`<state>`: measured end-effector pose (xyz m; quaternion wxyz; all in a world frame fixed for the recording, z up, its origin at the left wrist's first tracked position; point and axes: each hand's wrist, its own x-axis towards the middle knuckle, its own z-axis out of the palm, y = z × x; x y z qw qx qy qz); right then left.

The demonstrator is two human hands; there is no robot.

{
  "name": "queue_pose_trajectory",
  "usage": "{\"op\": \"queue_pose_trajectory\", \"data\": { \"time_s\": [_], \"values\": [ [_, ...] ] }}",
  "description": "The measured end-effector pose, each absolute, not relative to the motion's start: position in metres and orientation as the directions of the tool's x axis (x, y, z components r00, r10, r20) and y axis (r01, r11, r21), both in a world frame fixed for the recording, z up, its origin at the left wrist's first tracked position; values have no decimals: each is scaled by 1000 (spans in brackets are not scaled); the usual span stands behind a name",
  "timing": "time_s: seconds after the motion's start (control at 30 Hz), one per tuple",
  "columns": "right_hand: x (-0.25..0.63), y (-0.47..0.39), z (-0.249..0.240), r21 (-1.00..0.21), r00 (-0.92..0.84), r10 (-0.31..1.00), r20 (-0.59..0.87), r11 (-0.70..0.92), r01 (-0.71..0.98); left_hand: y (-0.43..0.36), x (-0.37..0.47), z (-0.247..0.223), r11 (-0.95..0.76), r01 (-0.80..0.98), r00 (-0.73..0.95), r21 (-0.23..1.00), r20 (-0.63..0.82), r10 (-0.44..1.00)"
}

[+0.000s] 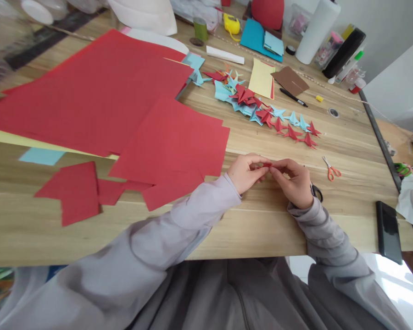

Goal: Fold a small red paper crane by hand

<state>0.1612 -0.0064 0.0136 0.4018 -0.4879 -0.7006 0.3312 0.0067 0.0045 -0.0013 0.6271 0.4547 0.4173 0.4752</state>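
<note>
Between my fingertips is a small folded piece of red paper point(267, 164), mostly covered by the fingers. My left hand point(248, 173) pinches it from the left, and my right hand point(293, 179) pinches its other end. Both hands are closed, just above the wooden table. Beyond them lie several folded red paper cranes point(292, 133) and light blue paper cranes point(249, 110), strung out in a loose cluster. Large sheets of red paper point(106, 91) and smaller red pieces point(78, 192) spread out to the left of my left hand.
Small orange-handled scissors point(331, 169) lie right of my right hand, and a black handle point(316, 192) shows behind its wrist. A dark phone point(388, 231) rests at the right front edge. Farther back are yellow paper point(261, 78), a black pen point(293, 97) and a yellow tape measure point(231, 24).
</note>
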Motion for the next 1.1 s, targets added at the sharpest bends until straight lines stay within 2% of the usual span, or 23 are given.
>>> {"op": "queue_pose_trajectory", "data": {
  "time_s": [0.1, 0.23, 0.37, 0.5, 0.77, 1.1],
  "values": [
    [161, -5, 13, -896, -202, 960, 194, 257, 363, 5, 6, -4, 67, -171, 192, 983, -34, 981],
    [160, -4, 14, -951, -184, 975, 123, 168, 258, 5, 3, -3, -136, -16, 138, 991, 137, 981],
    [160, -3, 16, -981, -166, 984, 72, 100, 169, 3, 0, 1, -286, 133, 139, 949, 267, 954],
    [160, -1, 16, -996, -162, 987, -6, 8, 87, 4, -3, -1, -375, 207, 174, 904, 343, 923],
    [160, 0, 18, -950, -170, 941, -293, -306, -60, 5, -4, -7, -455, 243, 191, 857, 418, 888],
    [163, 3, 19, -873, -215, 866, -451, -478, -96, 5, -4, -8, -468, 298, 223, 832, 416, 882]
  ]
}}
